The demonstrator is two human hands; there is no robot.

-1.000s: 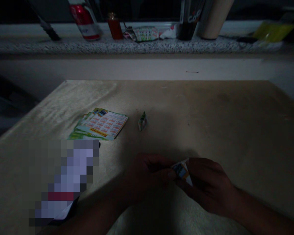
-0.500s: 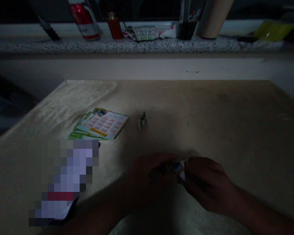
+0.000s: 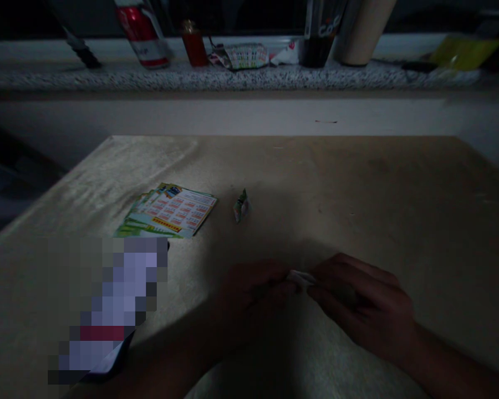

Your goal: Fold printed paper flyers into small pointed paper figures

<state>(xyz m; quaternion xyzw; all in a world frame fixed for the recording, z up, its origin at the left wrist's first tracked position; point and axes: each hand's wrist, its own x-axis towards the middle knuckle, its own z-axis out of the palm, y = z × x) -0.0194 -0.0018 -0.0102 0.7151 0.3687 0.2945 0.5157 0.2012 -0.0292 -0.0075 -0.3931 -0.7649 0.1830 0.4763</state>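
Your left hand point(image 3: 251, 291) and right hand point(image 3: 368, 302) both pinch the small folded paper point(image 3: 301, 276) between them, its long side running from hand to hand.

A hand could pass most freely over the right half of the beige, smooth-looking surface point(image 3: 403, 205), out to its right edge and back right corner, or along its back edge, where the white, flat wall point(image 3: 249, 117) bars going further. Toward the left edge, the fanned stack of green-and-white printed cards point(image 3: 178, 213) and the dark-edged, oblong phone with blurred face point(image 3: 120, 299) block the way. Only a narrow gap parts the cards from the small, green-and-white folded paper point(image 3: 242, 208). Nearer the front edge, both forearms and the joined left hand point(image 3: 249, 288) and right hand point(image 3: 366, 305) obstruct the middle.
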